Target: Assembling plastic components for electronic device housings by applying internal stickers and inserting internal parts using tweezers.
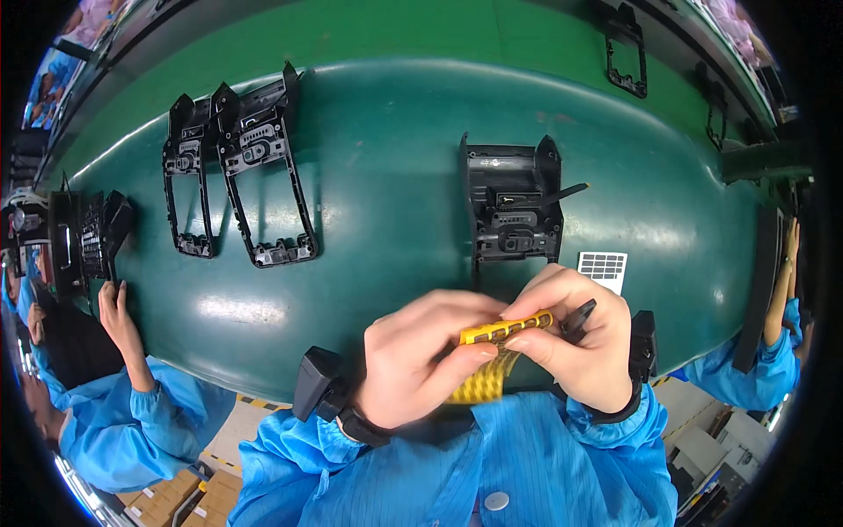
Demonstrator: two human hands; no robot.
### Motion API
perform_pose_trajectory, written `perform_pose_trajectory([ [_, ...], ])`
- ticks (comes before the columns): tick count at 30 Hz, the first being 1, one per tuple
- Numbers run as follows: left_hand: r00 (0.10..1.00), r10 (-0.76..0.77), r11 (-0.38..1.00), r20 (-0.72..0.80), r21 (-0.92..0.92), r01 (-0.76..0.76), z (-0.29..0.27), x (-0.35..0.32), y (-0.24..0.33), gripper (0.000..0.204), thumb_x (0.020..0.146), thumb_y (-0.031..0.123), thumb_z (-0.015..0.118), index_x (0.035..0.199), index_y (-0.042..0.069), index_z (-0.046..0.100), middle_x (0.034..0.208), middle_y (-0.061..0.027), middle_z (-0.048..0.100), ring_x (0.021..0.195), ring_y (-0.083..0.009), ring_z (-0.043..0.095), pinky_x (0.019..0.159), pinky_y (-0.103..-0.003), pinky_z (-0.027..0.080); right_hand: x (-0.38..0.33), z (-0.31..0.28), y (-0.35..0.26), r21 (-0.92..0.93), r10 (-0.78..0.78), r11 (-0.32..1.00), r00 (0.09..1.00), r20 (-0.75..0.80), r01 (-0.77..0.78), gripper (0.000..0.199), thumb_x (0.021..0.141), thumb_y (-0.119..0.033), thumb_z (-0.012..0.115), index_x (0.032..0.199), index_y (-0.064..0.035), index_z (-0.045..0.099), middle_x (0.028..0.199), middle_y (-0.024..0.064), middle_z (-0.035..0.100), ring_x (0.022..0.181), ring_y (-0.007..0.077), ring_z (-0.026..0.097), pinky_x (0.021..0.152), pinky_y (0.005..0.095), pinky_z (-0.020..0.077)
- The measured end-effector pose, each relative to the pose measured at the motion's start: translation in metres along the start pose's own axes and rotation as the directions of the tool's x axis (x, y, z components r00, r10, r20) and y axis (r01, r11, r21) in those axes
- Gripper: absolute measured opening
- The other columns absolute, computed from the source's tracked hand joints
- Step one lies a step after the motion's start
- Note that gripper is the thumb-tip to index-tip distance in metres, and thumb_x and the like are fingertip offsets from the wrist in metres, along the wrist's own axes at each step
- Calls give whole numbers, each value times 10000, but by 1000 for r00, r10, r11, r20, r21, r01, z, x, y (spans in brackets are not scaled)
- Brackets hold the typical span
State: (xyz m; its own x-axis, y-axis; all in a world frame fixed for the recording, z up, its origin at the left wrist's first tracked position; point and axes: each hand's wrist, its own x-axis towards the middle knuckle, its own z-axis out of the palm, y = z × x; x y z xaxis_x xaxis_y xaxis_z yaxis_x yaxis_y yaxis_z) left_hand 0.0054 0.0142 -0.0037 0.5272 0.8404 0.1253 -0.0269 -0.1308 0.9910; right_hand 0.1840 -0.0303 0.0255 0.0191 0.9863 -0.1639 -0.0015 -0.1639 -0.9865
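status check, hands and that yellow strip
Left hand and right hand both pinching yellow perforated strip. Black plastic frame on green belt just beyond. Nothing between them.

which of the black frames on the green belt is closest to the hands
The single black frame right above the hands, beside the white grid sticker. The other frames lie in a pair far left or up at the far right edge.

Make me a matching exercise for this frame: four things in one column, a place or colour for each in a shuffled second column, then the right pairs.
Things:
1. strip
2. pair of black frames
3. small white grid sheet
4. co-worker's hand

Descriptions:
A. on the green belt, far left
B. yellow, held by the left hand and right hand
C. at the belt's left edge, blue sleeve
D. just right of the black housing

Pairs: 1-B, 2-A, 3-D, 4-C
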Motion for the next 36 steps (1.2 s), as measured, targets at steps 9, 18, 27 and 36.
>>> perform_pose_trajectory([
  [9,1000,-15,994,-16,-106,13,6,0,-5,148,803,-44,674,932,-5,612,914,-126,619,771,-168,600,692,-270,476,-1,-5,1,-2,-42,999,999,-8,42,130,775,5,735,862,-1,639,833,35,576,722,91,553,616,214,425],
  [18,999,0,990,-33,-141,-4,5,1,-11,106,749,-25,729,832,11,673,812,-86,645,705,-156,622,610,-252,472,-1,-12,0,-56,36,998,998,48,-33,121,768,11,734,822,1,626,828,23,546,696,65,497,597,215,383],
  [27,999,39,997,-6,-65,-40,2,0,-13,96,787,-20,706,843,19,640,799,-87,622,692,-142,566,609,-246,437,0,-5,-1,6,5,1000,999,50,-5,96,775,41,698,813,-5,624,828,33,553,741,85,529,615,220,398],
  [36,999,15,981,31,-195,-9,-2,-5,-16,117,822,50,711,818,15,599,795,-86,613,685,-150,559,608,-256,437,-1,-7,3,111,159,980,985,68,-166,134,779,-23,750,807,1,621,774,-5,579,662,20,490,561,185,373],
])
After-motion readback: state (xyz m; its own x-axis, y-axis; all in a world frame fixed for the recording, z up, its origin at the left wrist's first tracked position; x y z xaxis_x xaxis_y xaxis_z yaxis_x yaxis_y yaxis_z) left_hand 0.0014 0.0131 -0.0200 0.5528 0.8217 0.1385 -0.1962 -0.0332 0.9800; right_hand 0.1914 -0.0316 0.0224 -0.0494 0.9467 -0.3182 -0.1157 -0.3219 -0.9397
